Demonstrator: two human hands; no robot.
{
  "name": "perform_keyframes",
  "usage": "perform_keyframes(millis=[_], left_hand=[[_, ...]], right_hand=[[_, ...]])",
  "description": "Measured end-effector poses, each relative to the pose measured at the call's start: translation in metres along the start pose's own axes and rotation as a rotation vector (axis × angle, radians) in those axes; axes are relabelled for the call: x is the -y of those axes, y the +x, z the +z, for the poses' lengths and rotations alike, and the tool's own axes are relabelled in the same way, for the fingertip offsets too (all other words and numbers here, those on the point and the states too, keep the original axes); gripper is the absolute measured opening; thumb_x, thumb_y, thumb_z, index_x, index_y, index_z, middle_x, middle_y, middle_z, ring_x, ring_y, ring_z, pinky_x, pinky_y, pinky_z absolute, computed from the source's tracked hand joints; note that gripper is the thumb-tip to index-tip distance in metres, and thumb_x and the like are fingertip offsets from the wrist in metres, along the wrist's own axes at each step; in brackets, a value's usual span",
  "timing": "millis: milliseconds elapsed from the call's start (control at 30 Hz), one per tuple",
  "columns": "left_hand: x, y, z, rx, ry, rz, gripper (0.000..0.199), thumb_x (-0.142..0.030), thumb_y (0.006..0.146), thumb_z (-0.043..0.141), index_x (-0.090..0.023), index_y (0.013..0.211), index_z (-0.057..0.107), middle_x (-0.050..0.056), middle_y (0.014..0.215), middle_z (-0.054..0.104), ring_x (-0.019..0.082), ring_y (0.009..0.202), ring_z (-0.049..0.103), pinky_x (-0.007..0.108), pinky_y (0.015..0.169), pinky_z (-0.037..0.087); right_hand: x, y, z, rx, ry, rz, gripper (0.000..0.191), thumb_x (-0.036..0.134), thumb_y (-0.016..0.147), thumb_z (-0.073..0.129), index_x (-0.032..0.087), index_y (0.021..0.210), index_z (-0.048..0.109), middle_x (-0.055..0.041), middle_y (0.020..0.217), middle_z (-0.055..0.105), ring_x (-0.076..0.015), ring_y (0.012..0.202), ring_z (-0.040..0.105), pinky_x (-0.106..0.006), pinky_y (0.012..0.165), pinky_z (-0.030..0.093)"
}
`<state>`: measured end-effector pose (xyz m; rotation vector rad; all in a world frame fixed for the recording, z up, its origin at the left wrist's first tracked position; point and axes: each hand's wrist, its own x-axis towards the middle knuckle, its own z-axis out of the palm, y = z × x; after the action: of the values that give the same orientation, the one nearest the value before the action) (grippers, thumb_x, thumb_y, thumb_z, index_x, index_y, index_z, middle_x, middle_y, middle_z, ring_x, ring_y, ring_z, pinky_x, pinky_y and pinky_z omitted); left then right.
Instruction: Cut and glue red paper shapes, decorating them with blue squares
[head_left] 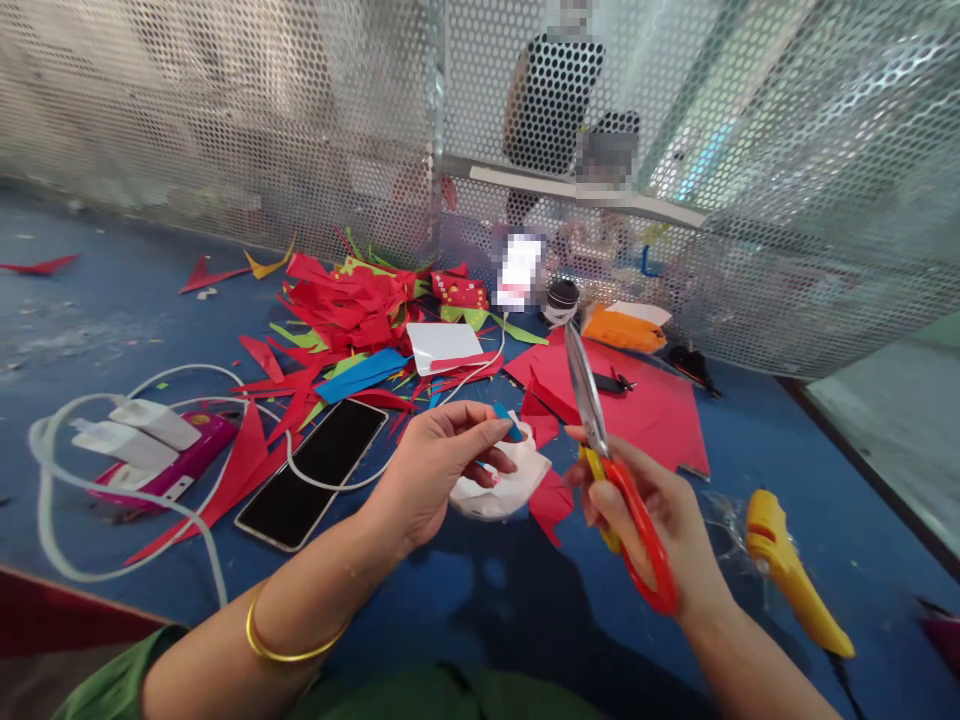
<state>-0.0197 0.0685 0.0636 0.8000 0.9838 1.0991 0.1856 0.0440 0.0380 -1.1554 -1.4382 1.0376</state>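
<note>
Between thumb and forefinger, my left hand (442,460) pinches a small blue paper piece (509,423). Behind and below it a round white object (510,485), partly hidden by the fingers, rests on the table. My right hand (652,500) grips scissors (589,395) with red and yellow handles, their blades pointing up and away from me and looking closed. A gap separates the blades from the blue piece. Red paper scraps (551,500) lie beside the white object, between my two hands.
A black phone (319,475) and a magenta power strip (165,455) with white cables lie left. Cut red paper (352,310) is heaped at the back. Red sheets (637,410) and a yellow glue gun (795,575) lie right. Perforated metal panels (300,120) stand behind; people are beyond.
</note>
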Motion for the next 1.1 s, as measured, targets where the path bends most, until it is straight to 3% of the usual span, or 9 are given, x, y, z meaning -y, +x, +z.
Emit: perform_keyframes(millis=[133,233,533,600,700,767,833,933,1100], left_hand=[[-0.002,0.001,0.000,-0.029,-0.020,-0.005,0.019,-0.026,0.075,0.077,-0.012,0.071,0.065,0.002,0.060,0.069,0.008,0.049,0.060,0.014,0.045,0.044],[-0.003,0.001,0.000,-0.034,-0.031,-0.016,0.018,-0.024,0.074,0.076,-0.012,0.070,0.065,0.005,0.066,0.072,0.008,0.049,0.061,0.014,0.044,0.044],[0.001,-0.001,0.004,-0.038,0.166,0.043,0.015,-0.027,0.077,0.072,-0.015,0.071,0.065,0.001,0.056,0.067,0.010,0.046,0.059,0.017,0.044,0.042],[0.004,-0.003,0.005,-0.063,0.374,0.189,0.012,-0.026,0.079,0.070,-0.016,0.073,0.066,0.000,0.055,0.066,0.011,0.048,0.060,0.019,0.046,0.044],[0.009,-0.008,0.003,-0.081,0.851,0.663,0.007,-0.019,0.085,0.064,-0.019,0.082,0.071,0.004,0.075,0.076,0.016,0.066,0.069,0.023,0.060,0.051],[0.013,-0.012,0.001,-0.014,1.167,1.016,0.016,-0.014,0.089,0.058,-0.020,0.092,0.073,0.006,0.090,0.078,0.020,0.080,0.073,0.028,0.072,0.053],[0.016,-0.014,-0.001,0.097,1.389,1.243,0.023,-0.012,0.091,0.054,-0.020,0.101,0.073,0.008,0.099,0.078,0.023,0.088,0.073,0.033,0.079,0.054],[0.023,-0.016,-0.004,0.207,1.536,1.375,0.028,-0.011,0.091,0.050,-0.017,0.109,0.071,0.011,0.106,0.077,0.025,0.097,0.072,0.041,0.096,0.050],[0.031,-0.018,-0.005,0.231,1.612,1.405,0.031,-0.010,0.091,0.050,-0.016,0.117,0.067,0.011,0.112,0.075,0.025,0.104,0.070,0.047,0.111,0.039]], right_hand=[[-0.015,-0.012,-0.012,0.063,-0.084,-0.045,0.050,0.045,0.076,0.077,0.026,0.120,0.065,-0.0045,0.084,0.072,-0.0169,0.065,0.065,-0.024,0.054,0.053],[-0.013,-0.015,-0.013,0.072,-0.059,0.002,0.054,0.050,0.074,0.078,0.028,0.122,0.065,-0.0031,0.084,0.071,-0.0156,0.062,0.063,-0.025,0.058,0.054],[0.001,-0.011,-0.006,-0.038,0.065,0.210,0.049,0.042,0.075,0.078,0.023,0.119,0.067,-0.0021,0.077,0.066,-0.0127,0.054,0.056,-0.024,0.047,0.048],[0.004,-0.009,-0.004,-0.062,0.094,0.262,0.047,0.041,0.074,0.078,0.022,0.116,0.067,-0.0013,0.076,0.066,-0.0117,0.050,0.054,-0.025,0.044,0.047],[0.007,-0.008,-0.002,-0.055,0.138,0.259,0.041,0.040,0.076,0.078,0.022,0.111,0.068,-0.0013,0.076,0.066,-0.0119,0.051,0.055,-0.025,0.045,0.049],[0.007,-0.010,-0.001,-0.029,0.197,0.252,0.038,0.039,0.078,0.076,0.022,0.111,0.067,-0.0010,0.077,0.066,-0.0115,0.051,0.056,-0.025,0.046,0.049],[0.007,-0.012,0.000,0.012,0.255,0.261,0.037,0.039,0.080,0.074,0.023,0.113,0.066,-0.0008,0.078,0.066,-0.0112,0.051,0.056,-0.025,0.047,0.049],[0.008,-0.015,0.004,0.073,0.261,0.290,0.036,0.039,0.080,0.073,0.021,0.111,0.067,0.0005,0.070,0.063,-0.0118,0.050,0.055,-0.026,0.048,0.049],[0.011,-0.015,0.010,0.075,0.212,0.328,0.037,0.036,0.075,0.076,0.023,0.109,0.067,0.0014,0.065,0.060,-0.0138,0.049,0.053,-0.028,0.045,0.047]])
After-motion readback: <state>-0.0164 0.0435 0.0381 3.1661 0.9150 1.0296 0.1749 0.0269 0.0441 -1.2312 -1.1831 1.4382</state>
